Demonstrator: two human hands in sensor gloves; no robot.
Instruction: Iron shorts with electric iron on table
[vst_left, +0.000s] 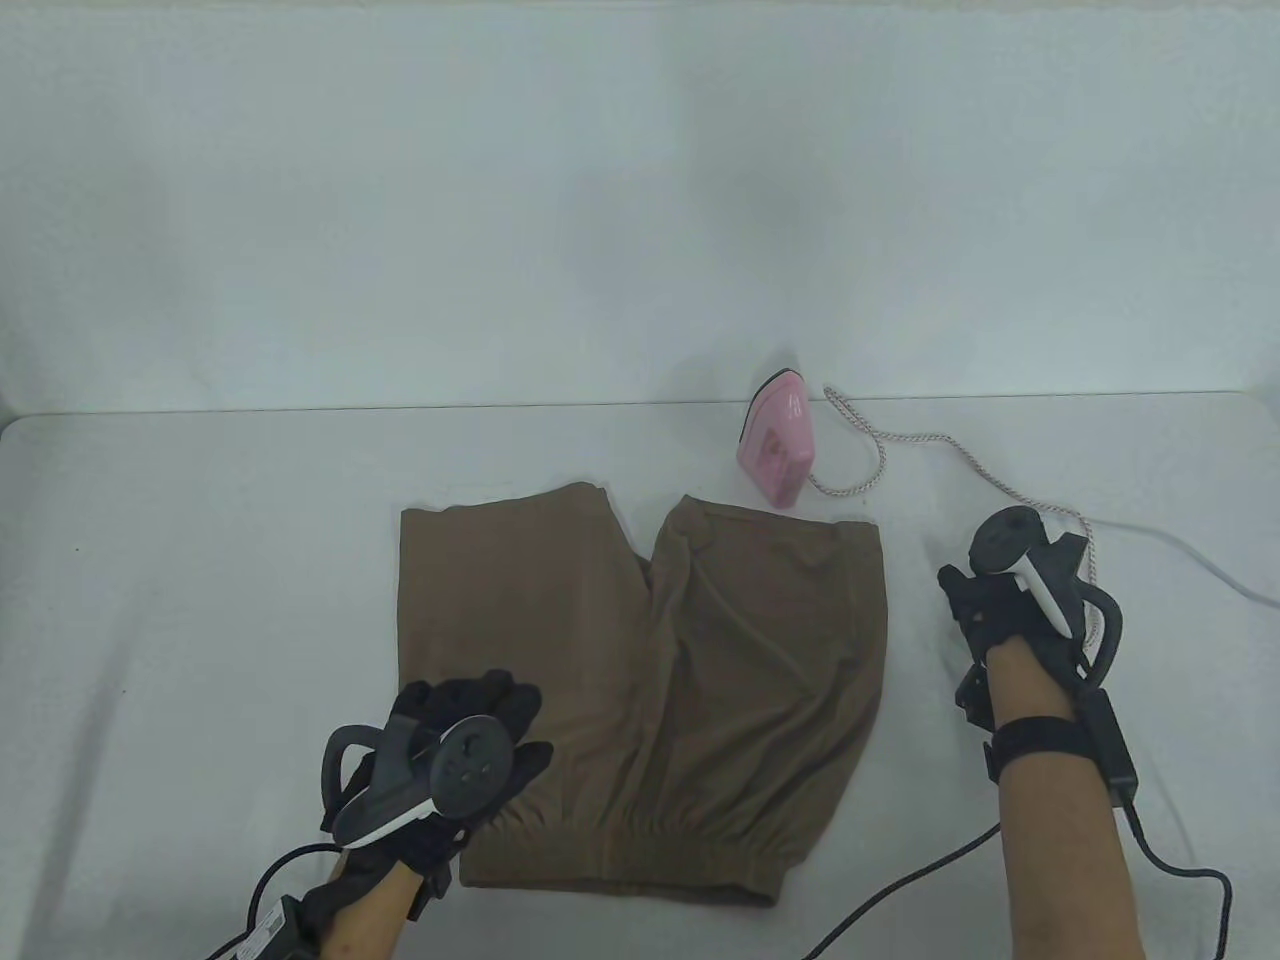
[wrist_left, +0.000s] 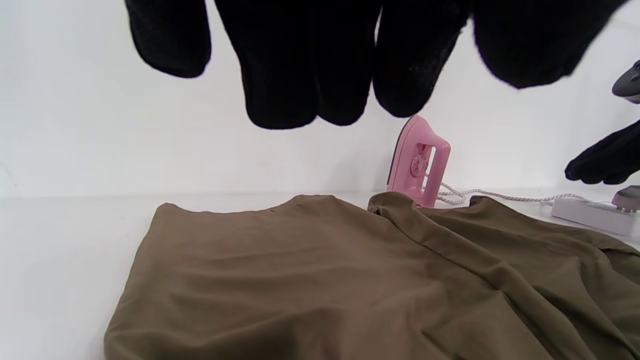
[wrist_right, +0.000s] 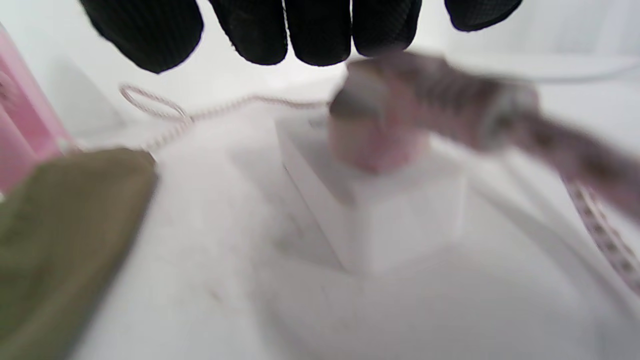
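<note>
Brown fabric shorts (vst_left: 655, 690): spread flat on the white desk (vst_left: 180, 600), waistband nearest the person, creases across both legs; no pressing evident.
Pink electric iron (vst_left: 775, 440): upright on its heel just beyond the shorts, untouched.
Braided cord (vst_left: 900, 445): runs to a plug seated in the white power strip (wrist_right: 390, 210).
Left hand (vst_left: 455, 755): fingers relaxed, over the waistband corner.
Right hand (vst_left: 1005, 600): over the strip, fingers loose, gripping nothing.
Progress: setup looks done; ironing itself remains.

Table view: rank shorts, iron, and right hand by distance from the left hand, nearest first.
1. Shorts: under the left hand, at their near-left corner.
2. Right hand: across the shorts, on the right.
3. Iron: upright beyond the shorts' far edge; not much farther than the right hand.
</note>
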